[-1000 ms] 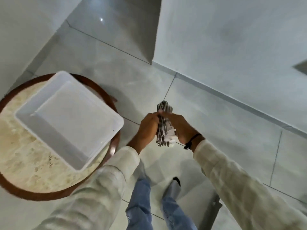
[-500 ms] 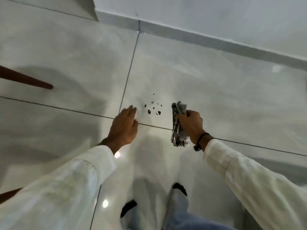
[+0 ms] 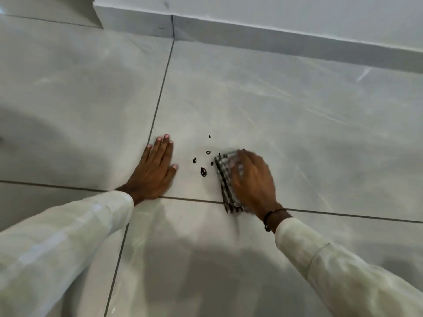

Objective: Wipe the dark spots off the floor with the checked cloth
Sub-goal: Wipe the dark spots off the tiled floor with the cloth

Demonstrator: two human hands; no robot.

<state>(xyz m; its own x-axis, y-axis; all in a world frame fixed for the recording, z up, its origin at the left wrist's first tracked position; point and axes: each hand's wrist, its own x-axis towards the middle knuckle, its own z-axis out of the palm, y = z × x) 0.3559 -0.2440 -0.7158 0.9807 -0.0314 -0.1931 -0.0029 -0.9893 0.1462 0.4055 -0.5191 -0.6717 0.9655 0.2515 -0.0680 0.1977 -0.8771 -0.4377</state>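
Head view: looking down on pale glossy floor, skirting board running along the far edge.
Dark spots: lying in a small scatter on one tile, just beyond the near grout line; several small specks and rings plus one larger blot nearest the camera.
Checked cloth: lying folded into a narrow pad on the floor, long axis running from near to far, near end crossing the grout line.
Right hand: pressing flat on top of the checked cloth, fingers spread over it rather than curled round it; blurred, so exact finger placement not telling clearly.
Left hand: lying palm down on the bare floor, fingers together and straight, holding nothing, seemingly bracing.
Deciding relation: spots sitting between the two hands, immediately left of the cloth's left edge, the nearest speck almost touching it; cloth's long side facing the scatter.
Nearer hand: right, already carrying the cloth; left sitting well clear on the far side of the spots.
Likely next move: sweeping the cloth sideways to the left, broadside across the scatter, probably reaching the farthest speck only with a slight forward shift.
Progress: spots looking unsmeared, wiping seemingly just beginning.
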